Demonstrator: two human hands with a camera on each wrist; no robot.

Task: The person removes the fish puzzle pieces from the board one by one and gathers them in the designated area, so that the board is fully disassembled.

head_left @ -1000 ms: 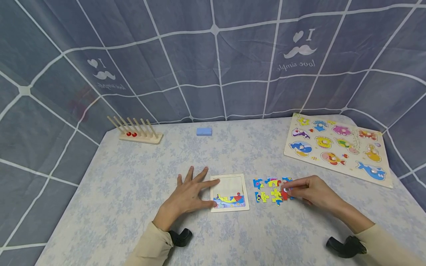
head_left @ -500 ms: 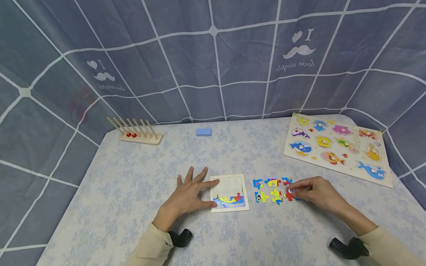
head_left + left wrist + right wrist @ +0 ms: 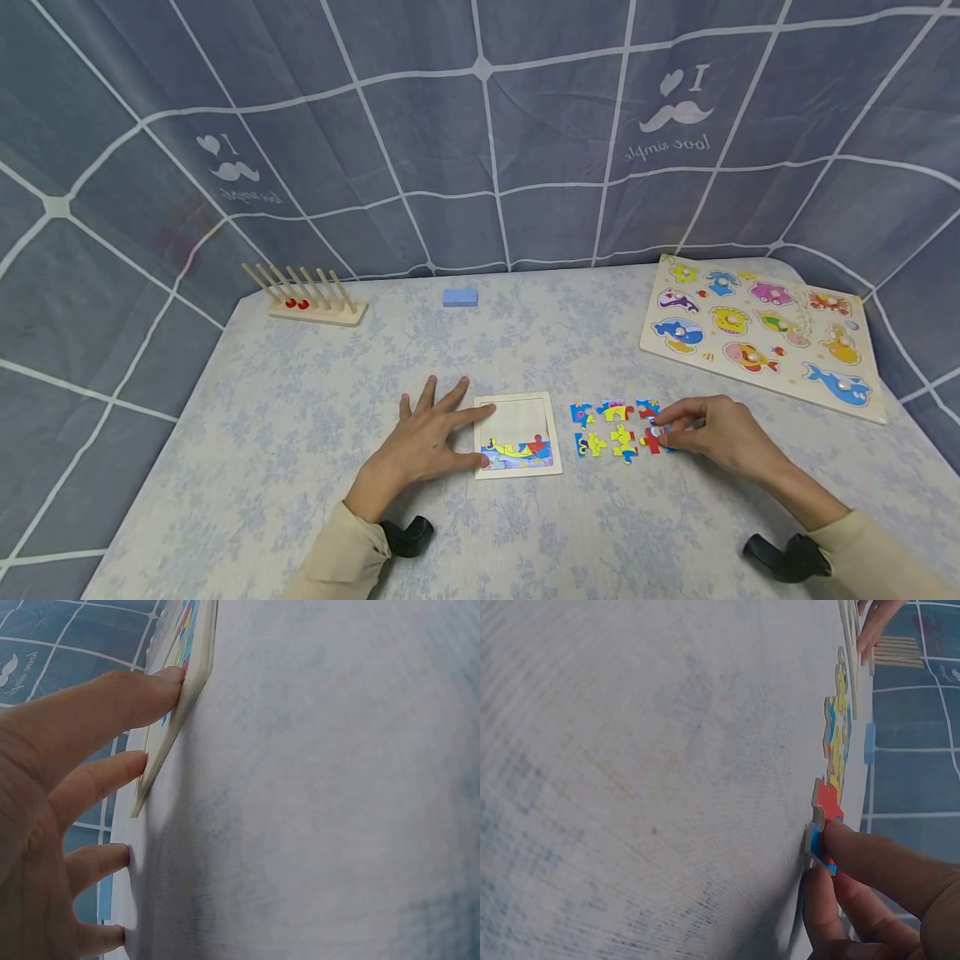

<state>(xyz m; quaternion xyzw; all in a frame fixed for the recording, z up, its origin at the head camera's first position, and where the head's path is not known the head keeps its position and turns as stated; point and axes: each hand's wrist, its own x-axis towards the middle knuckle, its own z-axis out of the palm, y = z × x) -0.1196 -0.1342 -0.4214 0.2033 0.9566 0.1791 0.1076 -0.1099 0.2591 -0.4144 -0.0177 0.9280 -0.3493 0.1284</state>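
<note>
My left hand [image 3: 418, 440] lies with fingers spread; its thumb and index finger rest on the left side of a small wooden puzzle frame [image 3: 556, 433]. A strip of fitted picture pieces [image 3: 517, 451] fills the frame's lower part, with bare wood above it. To the right of the frame, my right hand [image 3: 716, 432] pinches a red and blue jigsaw piece [image 3: 826, 801] between thumb and fingers, low at the tabletop. Its right part is hidden by the fingers. Several loose jigsaw pieces [image 3: 622, 442], mostly yellow and blue, lie in two rows beside it.
A knobbed sea-animal puzzle board [image 3: 757, 321] lies at the back right. A blue block [image 3: 460, 297] sits at the back middle. At the back left stands a wooden peg rack [image 3: 318, 312] with two red beads. A grey-blue curtain [image 3: 555, 125] hangs behind the table.
The right hand has shifted slightly right with the red and blue jigsaw piece, opening a gap from the yellow piece. Over the last half second it hardly moves. The left hand stays put.
</note>
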